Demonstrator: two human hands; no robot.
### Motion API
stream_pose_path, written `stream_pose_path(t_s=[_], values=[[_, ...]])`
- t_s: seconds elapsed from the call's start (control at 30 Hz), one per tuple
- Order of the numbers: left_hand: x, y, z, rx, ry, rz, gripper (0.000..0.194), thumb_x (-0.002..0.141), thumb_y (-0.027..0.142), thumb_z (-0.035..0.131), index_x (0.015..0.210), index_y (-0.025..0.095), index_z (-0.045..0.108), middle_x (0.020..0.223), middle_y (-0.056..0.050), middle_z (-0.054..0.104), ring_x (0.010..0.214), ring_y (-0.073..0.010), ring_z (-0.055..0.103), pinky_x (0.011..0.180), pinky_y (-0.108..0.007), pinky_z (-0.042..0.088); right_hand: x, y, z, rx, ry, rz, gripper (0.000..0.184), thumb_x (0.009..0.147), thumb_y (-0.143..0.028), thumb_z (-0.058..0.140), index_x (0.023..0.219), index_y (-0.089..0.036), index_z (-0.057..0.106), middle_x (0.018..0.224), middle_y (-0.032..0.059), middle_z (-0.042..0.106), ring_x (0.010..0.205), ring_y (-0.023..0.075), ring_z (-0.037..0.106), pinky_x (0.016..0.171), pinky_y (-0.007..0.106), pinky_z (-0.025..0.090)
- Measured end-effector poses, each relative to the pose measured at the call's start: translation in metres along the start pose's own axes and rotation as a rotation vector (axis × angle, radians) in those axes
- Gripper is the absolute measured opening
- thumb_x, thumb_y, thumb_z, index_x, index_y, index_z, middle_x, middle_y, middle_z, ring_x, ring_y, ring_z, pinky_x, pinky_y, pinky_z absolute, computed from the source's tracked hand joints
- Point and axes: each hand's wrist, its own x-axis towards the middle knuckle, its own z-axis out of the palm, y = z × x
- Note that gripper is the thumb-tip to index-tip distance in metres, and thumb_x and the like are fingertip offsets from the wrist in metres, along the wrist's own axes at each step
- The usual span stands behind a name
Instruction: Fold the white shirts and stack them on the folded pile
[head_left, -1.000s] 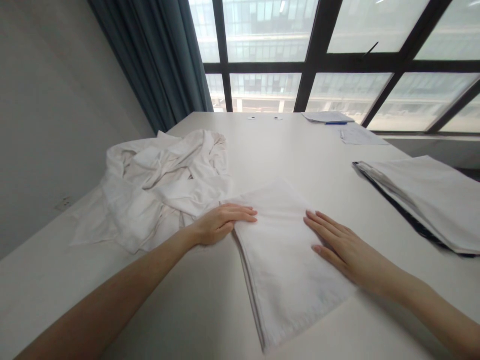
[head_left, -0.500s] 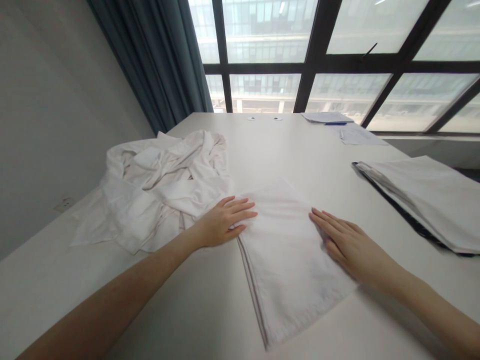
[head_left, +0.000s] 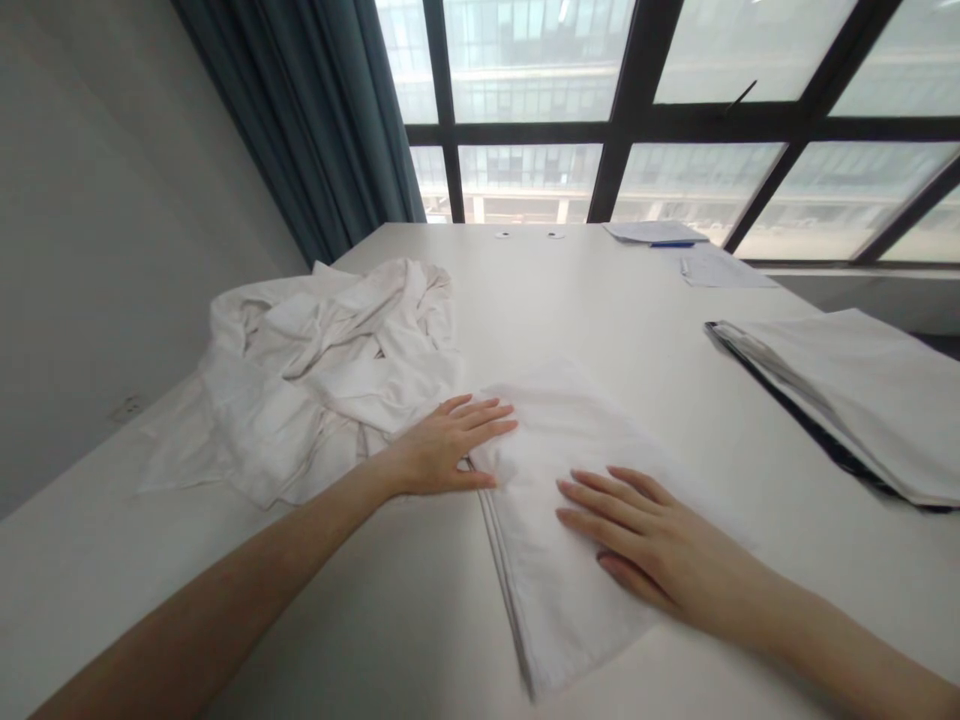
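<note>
Lengthwise, the folded cloth [head_left: 531,535] seemingly runs far-left to near-right.

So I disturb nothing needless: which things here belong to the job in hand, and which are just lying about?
Job: folded cloth, with left hand and right hand on it; probably crumpled heap, cloth stack.

Lying about, seemingly: papers, blue pen.

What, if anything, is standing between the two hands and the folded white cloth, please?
Nothing visible. The left hand has its fingers on the left edge of the folded white cloth, and the right hand lies over its right part. The crumpled white fabric is beside it, to the left.
</note>
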Motion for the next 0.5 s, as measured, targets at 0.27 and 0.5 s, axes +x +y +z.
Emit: stream_pose_path(t_s=[0.27, 0.5], values=[[-0.001, 0.003, -0.001, 0.067, 0.038, 0.057, 0.066, 0.092, 0.047, 0.056, 0.149, 0.018, 0.037, 0.155, -0.013, 0.038, 0.144, -0.027, 0.034, 0.119, -0.046, 0.017, -0.002, 0.008, -0.012, 0.134, -0.154, -0.012, 0.047, 0.102, -0.038, 0.041, 0.149, -0.04, 0.037, 0.16, -0.002, 0.026, 0.147, 0.0246, 0.026, 0.115, 0.052, 0.03], [0.004, 0.029, 0.002, 0.131, 0.05, 0.184, 0.049, 0.1, 0.026, 0.039, 0.147, 0.013, 0.037, 0.152, -0.013, 0.043, 0.14, -0.0232, 0.041, 0.116, -0.04, 0.027, -0.002, 0.01, -0.012, 0.194, -0.186, -0.003, 0.049, 0.101, -0.046, 0.042, 0.149, -0.041, 0.036, 0.161, -0.0005, 0.024, 0.147, 0.0251, 0.025, 0.116, 0.054, 0.027]])
